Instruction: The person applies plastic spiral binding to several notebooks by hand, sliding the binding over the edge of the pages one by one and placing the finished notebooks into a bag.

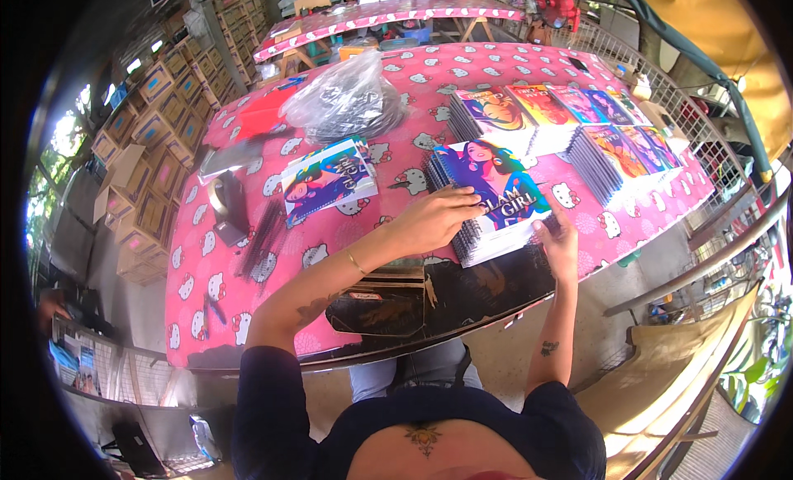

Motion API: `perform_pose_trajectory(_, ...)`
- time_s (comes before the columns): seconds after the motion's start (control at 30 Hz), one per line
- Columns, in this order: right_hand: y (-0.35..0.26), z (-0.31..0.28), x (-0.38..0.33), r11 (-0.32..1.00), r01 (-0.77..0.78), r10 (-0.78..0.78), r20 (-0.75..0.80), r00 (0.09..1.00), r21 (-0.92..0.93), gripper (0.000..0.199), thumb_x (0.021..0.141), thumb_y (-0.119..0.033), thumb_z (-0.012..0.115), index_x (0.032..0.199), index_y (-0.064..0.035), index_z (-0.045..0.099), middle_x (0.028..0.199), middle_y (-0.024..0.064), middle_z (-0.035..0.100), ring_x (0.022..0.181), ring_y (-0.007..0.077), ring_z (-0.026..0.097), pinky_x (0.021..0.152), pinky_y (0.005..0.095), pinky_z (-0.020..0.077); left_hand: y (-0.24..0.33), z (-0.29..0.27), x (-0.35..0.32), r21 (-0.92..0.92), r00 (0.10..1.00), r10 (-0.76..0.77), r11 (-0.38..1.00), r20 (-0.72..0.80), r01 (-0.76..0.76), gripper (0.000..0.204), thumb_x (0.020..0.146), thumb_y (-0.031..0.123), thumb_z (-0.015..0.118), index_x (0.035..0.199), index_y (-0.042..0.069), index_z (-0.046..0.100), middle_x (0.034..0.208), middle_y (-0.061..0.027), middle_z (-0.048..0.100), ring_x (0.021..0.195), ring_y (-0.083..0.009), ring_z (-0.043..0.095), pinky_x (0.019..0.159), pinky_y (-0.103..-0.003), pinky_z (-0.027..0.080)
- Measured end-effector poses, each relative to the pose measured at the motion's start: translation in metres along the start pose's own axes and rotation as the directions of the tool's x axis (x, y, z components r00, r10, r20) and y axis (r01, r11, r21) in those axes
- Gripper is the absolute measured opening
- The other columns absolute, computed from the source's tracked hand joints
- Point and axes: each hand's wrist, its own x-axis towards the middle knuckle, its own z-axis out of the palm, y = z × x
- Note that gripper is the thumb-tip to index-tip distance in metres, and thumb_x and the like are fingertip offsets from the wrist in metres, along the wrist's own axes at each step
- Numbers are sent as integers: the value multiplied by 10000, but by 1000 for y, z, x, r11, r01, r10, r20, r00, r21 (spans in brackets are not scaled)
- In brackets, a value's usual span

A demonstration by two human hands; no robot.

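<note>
A stack of spiral notebooks [500,176] with a blue-and-purple cover of an illustrated figure sits in front of me near the table's edge. My left hand [442,218] is bent over the stack's left side, its fingers pressed together on the cover. At the right corner, my right hand [558,239] grips the stack with the thumb at the near edge and the fingers up along the side. The lower covers and pages fan out a little toward me. To the left lies a smaller pile of similar notebooks [329,182], turned sideways.
More notebook stacks [615,154] stand at the right. Behind lies a clear plastic bag [347,100] of dark coils. A tape roll [223,201] and loose black spiral coils [263,240] are on the left of the pink table [289,315]. Cardboard boxes [153,182] line the left.
</note>
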Motion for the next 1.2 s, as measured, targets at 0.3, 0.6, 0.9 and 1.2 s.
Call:
perform_pose_trajectory(0.3, 7, -31, -22, 952, 243, -273, -155, 950, -185, 612, 974, -37, 609, 1545, -62, 393, 1558, 142, 427, 1418, 270, 437, 1148, 451, 362, -41, -89, -65, 57, 915, -381, 919, -134, 391, 488, 856, 216, 760, 1310, 84, 642, 1358, -167, 606, 1231, -360, 589, 1047, -445, 481)
perform_pose_trajectory(0.6, -84, 74, -48, 811, 525, -563, -94, 821, -259, 194, 948, -62, 633, 1121, 9, 686, 1206, 173, 655, 1147, 294, 609, 1023, 402, 452, -107, -68, -196, 641, 856, -445, 582, -264, 501, 485, 864, 78, 648, 1343, 29, 585, 1395, -205, 571, 1277, -340, 572, 1013, -445, 509)
perform_pose_trajectory(0.9, -94, 142, -63, 839, 538, -522, 156, 838, -84, 439, 853, -12, 739, 1271, 12, 606, 1351, 195, 581, 1187, 337, 613, 1030, 384, 468, 11, -148, -117, 485, 821, -492, 664, -289, 569, 354, 864, 59, 652, 1217, 78, 679, 1078, -129, 693, 957, -327, 687, 846, -436, 560)
perform_pose_trajectory(1.2, -41, 156, -91, 924, -29, -102, 319, 942, 381, 345, 910, -6, 745, 1240, 18, 645, 1115, 54, 726, 994, 107, 650, 924, 278, 495, 78, -186, -66, 61, 946, -304, 952, 114, 299, 360, 893, 108, 684, 1244, 33, 653, 919, -147, 650, 817, -355, 654, 694, -458, 505)
